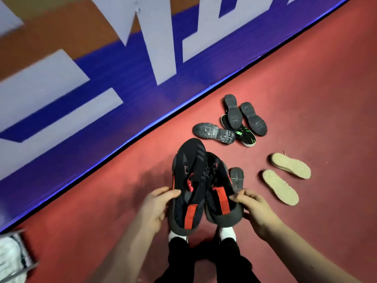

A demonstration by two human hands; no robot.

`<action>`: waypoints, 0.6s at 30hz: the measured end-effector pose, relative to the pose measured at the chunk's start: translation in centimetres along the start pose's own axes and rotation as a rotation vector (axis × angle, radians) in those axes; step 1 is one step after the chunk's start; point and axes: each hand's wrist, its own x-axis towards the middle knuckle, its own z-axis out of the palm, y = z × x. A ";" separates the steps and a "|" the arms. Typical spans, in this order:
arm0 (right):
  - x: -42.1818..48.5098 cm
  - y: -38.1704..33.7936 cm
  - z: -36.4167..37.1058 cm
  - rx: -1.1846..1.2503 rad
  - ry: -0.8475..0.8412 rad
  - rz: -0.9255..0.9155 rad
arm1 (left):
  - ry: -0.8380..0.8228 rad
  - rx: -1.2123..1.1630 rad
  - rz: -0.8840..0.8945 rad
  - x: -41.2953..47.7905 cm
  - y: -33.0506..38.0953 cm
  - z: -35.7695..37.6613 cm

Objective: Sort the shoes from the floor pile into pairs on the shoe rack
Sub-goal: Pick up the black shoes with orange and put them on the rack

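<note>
Evidently, two black knit sneakers with red straps (pixel 190 176) are held side by side as a matched pair, one gripped by the left hand (pixel 157 209), one by the right hand (pixel 255 211).

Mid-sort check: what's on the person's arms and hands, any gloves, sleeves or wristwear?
The left hand and right hand are ungloved, with no rings, watch or bands visible. The left forearm and right forearm are uncovered to the frame edge; no sleeve shows.

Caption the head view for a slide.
Left hand and right hand hold a black-and-red sneaker pair over the red floor, scattered shoes beyond.
</note>
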 end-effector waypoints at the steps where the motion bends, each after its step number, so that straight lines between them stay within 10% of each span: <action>1: -2.3 -0.9 0.4 -0.019 -0.014 -0.010 | 0.007 -0.014 0.011 -2.3 0.3 -0.5; 18: -24.2 0.5 10.4 -0.293 -0.346 -0.092 | 0.246 -0.496 0.093 -29.4 -10.9 -13.2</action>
